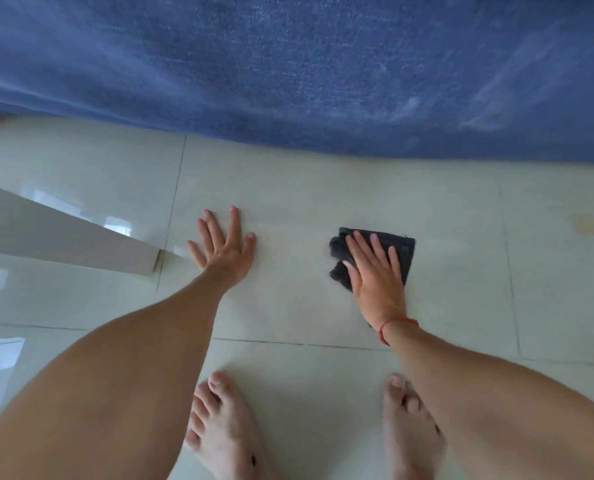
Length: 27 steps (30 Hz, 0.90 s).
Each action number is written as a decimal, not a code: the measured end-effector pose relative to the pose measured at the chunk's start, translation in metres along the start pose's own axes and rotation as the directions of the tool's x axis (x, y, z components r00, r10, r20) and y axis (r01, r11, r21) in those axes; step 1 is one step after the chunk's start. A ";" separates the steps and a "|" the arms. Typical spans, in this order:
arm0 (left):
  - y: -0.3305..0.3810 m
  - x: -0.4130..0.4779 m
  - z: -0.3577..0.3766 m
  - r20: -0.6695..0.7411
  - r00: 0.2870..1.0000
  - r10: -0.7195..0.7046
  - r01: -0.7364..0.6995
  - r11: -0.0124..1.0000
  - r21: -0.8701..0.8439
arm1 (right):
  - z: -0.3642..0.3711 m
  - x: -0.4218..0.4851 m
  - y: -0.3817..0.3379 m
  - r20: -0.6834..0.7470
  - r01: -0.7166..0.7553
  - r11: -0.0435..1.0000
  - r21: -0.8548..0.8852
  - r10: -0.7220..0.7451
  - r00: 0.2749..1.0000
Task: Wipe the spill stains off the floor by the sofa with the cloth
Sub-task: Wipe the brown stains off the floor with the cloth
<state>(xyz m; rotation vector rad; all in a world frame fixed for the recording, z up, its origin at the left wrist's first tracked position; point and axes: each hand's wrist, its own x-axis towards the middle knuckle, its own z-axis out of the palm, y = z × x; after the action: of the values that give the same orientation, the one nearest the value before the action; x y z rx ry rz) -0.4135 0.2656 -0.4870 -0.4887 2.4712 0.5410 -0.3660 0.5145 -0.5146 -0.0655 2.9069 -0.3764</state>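
The dark cloth [397, 252] lies flat on the floor [288, 306] under the right hand [375, 275], fingers spread, pressing it; the left hand [224, 251] rests splayed, empty, beside.

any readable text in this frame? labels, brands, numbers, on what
None. No words, labels, brands or numbers show anywhere in the head view.
Sofa: plain blue fabric, no tag visible.
Cloth: plain dark, no label visible, under the right hand.
Floor: bare tiles, only a yellowish stain.
Left hand: flat on the floor, holding nothing.
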 end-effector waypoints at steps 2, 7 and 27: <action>-0.002 0.001 0.001 0.026 1.000 0.004 -0.004 1.000 0.015 | -0.010 -0.006 0.033 -0.061 -0.211 0.977 0.026 0.212 0.975; -0.002 0.003 0.002 0.036 0.999 -0.003 0.002 0.999 0.044 | -0.016 0.029 0.024 -0.133 -0.495 0.839 0.227 0.530 0.838; 0.077 -0.019 0.009 -0.214 0.976 0.041 -0.061 0.994 -0.086 | -0.025 0.020 -0.016 -0.192 -0.266 0.907 0.327 0.340 0.921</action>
<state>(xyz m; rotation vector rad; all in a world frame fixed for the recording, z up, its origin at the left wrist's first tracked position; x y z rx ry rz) -0.4293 0.3400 -0.4614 -0.5456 2.6767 0.6558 -0.3908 0.5034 -0.4911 0.5140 2.9858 -0.8060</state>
